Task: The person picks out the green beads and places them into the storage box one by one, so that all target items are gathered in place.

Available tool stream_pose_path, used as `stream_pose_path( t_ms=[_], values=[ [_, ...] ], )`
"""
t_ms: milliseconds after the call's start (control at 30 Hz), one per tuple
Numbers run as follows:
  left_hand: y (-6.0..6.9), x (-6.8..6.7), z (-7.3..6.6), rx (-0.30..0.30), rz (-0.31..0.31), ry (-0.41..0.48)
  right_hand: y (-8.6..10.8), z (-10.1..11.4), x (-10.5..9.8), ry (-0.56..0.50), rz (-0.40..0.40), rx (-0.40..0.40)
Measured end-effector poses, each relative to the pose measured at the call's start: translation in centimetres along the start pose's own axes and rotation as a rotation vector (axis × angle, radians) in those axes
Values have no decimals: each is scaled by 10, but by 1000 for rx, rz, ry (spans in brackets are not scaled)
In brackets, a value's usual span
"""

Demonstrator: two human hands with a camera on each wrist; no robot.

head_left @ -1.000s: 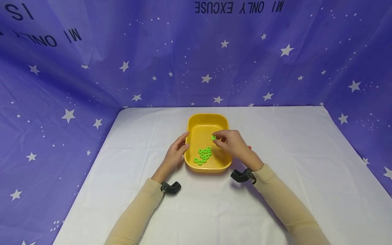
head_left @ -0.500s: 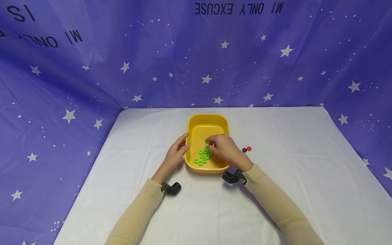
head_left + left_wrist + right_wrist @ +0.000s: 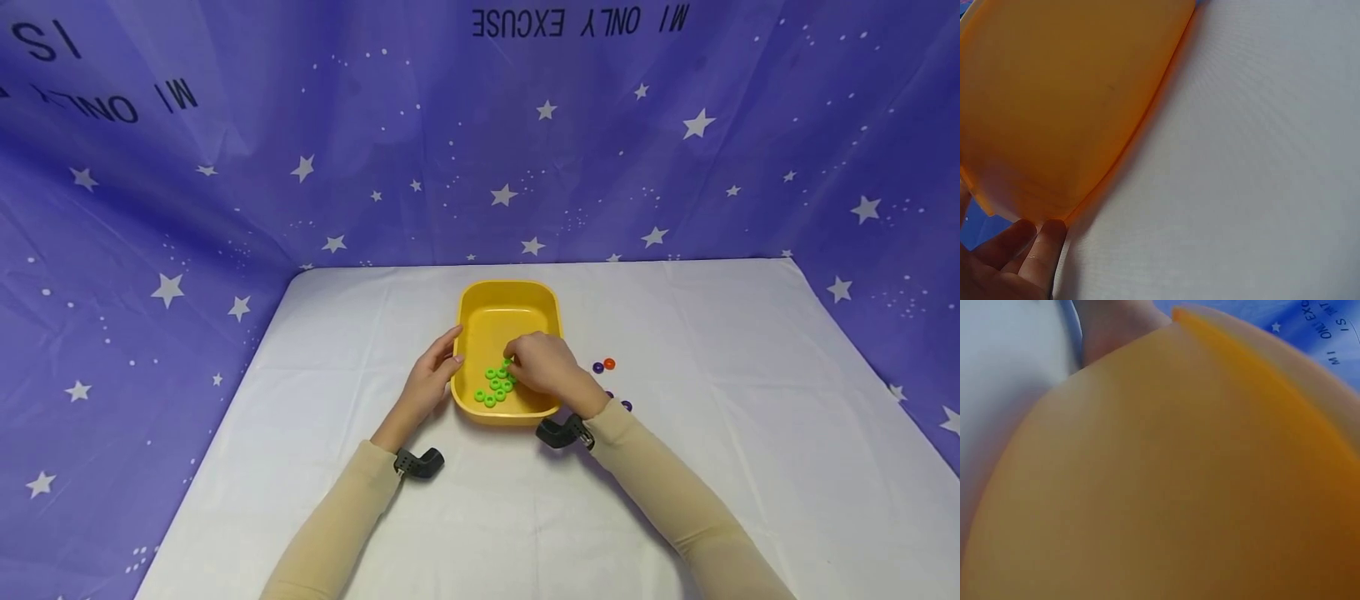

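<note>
A yellow tray [image 3: 480, 329] stands on the white-covered table. My left hand [image 3: 429, 379] rests against its left side, with fingertips and thumb at the rim; in the left wrist view its fingers [image 3: 1044, 253] touch the outer wall. My right hand [image 3: 546, 364] reaches over the tray's right side and pinches a small green ring-shaped bead [image 3: 507, 362] low over the tray floor. Right beside it lies a cluster of several green ring-shaped beads [image 3: 495, 384], partly covered by the fingers. The tray wall [image 3: 1147, 469] hides most of the right hand in the right wrist view.
Right of the tray, an orange bead [image 3: 610, 364] and a purple bead [image 3: 597, 367] lie on the white cloth [image 3: 712, 375]. More purple beads [image 3: 627, 406] sit near the right wrist, partly covered. A purple star-patterned curtain [image 3: 480, 150] hangs behind the table.
My right hand has moved left and nearer with the green bead, down to the cluster. Purple and orange beads right of the tray have come into view. The left hand stays put.
</note>
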State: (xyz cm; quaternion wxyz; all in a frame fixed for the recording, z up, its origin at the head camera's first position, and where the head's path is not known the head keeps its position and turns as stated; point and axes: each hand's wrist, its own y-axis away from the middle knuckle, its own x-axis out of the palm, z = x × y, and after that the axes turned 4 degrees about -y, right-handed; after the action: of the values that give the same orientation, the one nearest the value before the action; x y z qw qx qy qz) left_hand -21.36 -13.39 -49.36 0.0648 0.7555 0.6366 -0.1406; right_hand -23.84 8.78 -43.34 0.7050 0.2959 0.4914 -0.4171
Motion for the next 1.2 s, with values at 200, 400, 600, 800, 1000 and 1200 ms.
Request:
stream_pose_path(
  t_ms=[200,400,600,800,1000,1200],
  values=[
    [0,0,0,-1,-3,2,1,2,1,17,-4,7],
    [-1,-2,-3,-24,17,37,2,2,1,-5,-7,20],
    [-1,-2,-2,-31,14,40,2,3,2,18,12,18],
    [0,-1,-3,-32,1,28,2,2,3,56,12,-5],
    [-1,-2,-4,-33,5,26,1,2,4,44,11,3],
    [1,-1,-5,-43,10,34,2,3,5,58,21,8]
  ],
)
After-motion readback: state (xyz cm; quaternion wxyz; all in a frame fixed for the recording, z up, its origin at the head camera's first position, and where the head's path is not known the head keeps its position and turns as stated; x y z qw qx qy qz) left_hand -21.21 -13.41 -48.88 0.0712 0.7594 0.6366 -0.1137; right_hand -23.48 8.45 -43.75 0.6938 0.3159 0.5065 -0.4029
